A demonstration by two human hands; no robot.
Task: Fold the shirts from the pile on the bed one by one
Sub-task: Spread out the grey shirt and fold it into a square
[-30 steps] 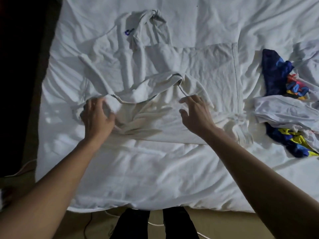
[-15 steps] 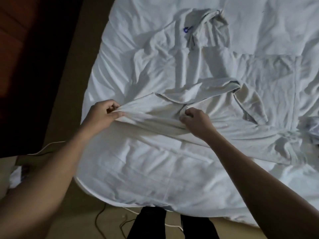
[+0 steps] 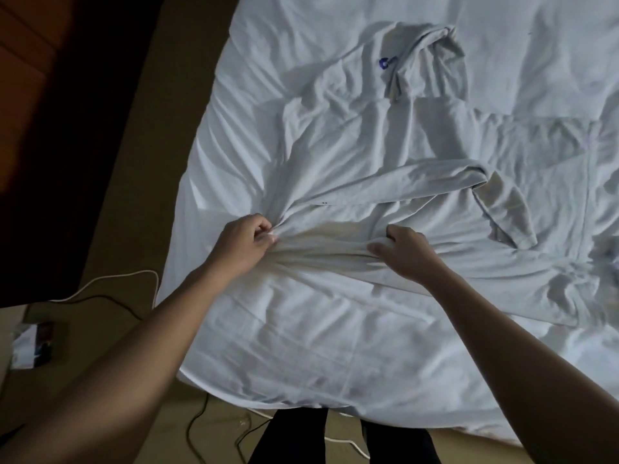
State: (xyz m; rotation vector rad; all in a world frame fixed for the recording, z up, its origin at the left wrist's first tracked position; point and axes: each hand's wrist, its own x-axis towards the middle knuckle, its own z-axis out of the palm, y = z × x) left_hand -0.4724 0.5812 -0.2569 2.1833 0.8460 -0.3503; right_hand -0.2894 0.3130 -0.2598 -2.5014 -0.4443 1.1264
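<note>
A white bed point(image 3: 301, 346) fills the dim room, with a white shirt point(image 3: 385, 182) crumpled across its middle. The left hand point(image 3: 243, 244) and right hand point(image 3: 407, 254) each pinch the shirt's near side, fingers curled. Spreading seems underway, so the next move is to pull it flat.

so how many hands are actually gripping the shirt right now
2. The left hand pinches the white shirt near the left edge of the bed; the right hand grips a bunched fold of it further right. Neither is hidden.
</note>
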